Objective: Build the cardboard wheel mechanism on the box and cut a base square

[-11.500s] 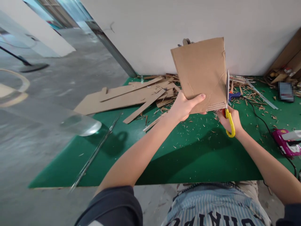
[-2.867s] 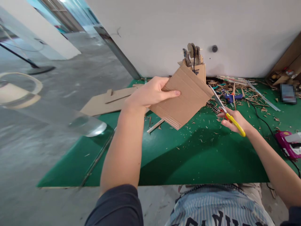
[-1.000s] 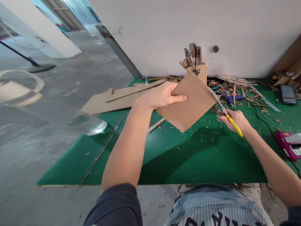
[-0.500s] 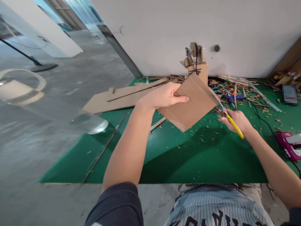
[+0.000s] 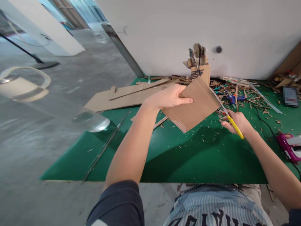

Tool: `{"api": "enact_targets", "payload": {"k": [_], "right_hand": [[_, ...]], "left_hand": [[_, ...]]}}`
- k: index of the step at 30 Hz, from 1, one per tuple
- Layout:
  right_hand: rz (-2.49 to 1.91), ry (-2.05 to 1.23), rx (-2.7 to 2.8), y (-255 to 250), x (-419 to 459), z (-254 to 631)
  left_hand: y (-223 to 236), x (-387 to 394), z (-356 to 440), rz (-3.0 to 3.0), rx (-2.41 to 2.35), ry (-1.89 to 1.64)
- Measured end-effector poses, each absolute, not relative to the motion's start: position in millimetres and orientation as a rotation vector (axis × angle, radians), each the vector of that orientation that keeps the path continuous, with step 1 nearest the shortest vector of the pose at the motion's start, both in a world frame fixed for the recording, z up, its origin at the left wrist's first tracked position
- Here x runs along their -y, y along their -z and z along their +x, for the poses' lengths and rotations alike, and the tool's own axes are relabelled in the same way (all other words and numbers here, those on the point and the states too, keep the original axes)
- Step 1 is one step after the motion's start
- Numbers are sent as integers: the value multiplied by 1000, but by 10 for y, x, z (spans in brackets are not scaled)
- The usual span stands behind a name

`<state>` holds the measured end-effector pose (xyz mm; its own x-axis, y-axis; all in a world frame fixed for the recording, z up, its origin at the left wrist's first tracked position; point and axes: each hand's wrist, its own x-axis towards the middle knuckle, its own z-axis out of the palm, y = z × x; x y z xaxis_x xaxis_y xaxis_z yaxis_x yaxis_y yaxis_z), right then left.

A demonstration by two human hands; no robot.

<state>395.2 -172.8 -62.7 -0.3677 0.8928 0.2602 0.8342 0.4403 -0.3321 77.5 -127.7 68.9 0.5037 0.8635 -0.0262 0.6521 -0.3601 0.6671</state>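
My left hand (image 5: 168, 97) grips a square sheet of brown corrugated cardboard (image 5: 194, 105) by its left corner and holds it tilted above the green mat (image 5: 192, 153). To the right, my right hand (image 5: 236, 121) is closed on yellow-handled scissors (image 5: 229, 117). Their blades point up and left and meet the sheet's right edge.
Long cardboard offcuts (image 5: 124, 95) lie at the mat's far left. A small cardboard contraption (image 5: 198, 64) stands against the white wall. Scraps, a blue tool (image 5: 232, 98) and a black cable (image 5: 263, 121) litter the far right; a magenta tool (image 5: 290, 147) sits at the right edge.
The cardboard, once upright in front of me, is now lowered and tilted flat. Over the last second both hands and the sheet have barely shifted.
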Motion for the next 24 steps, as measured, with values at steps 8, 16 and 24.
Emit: {"api": "enact_targets", "payload": {"k": [8, 16, 24], "right_hand": [[-1740, -47, 2261, 585, 1750, 3844], [-1674, -72, 2196, 653, 1715, 3825], [-1418, -304, 2093, 596, 1713, 3913]], "left_hand": [[-657, 1238, 781, 2183, -1248, -378], [-571, 1210, 849, 2114, -1184, -274], [-606, 1186, 688, 2015, -1291, -698]]}}
